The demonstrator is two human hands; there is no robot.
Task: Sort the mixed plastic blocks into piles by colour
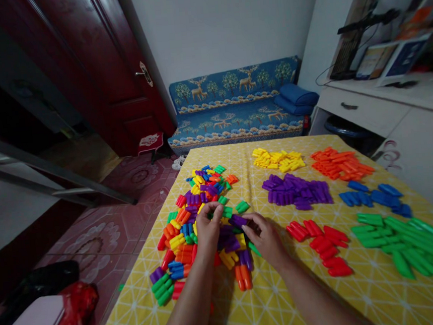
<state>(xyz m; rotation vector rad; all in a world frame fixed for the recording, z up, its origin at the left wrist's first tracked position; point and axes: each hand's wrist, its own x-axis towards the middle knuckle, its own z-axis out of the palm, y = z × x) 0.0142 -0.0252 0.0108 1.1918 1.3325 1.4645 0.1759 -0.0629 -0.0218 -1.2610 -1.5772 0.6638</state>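
Note:
My left hand (207,229) is closed over the mixed pile, its thumb and fingertips pinching a green plastic block (227,212). Just to the right, my right hand (264,239) pinches a purple plastic block (239,220) between thumb and fingers. The two blocks are very close; whether they are joined I cannot tell. Beneath and around both hands spreads a mixed pile of colourful ridged plastic blocks (185,254). A loose green block (242,207) lies beyond my right hand, and an orange block (243,277) lies nearer me.
Single-colour heaps lie to the right: yellow pieces (279,160), purple pieces (297,191), orange pieces (340,164), blue pieces (374,197), red pieces (324,244) and green pieces (409,244). A yellow patterned tablecloth (274,299) covers the table. Behind it stands a blue sofa (231,115).

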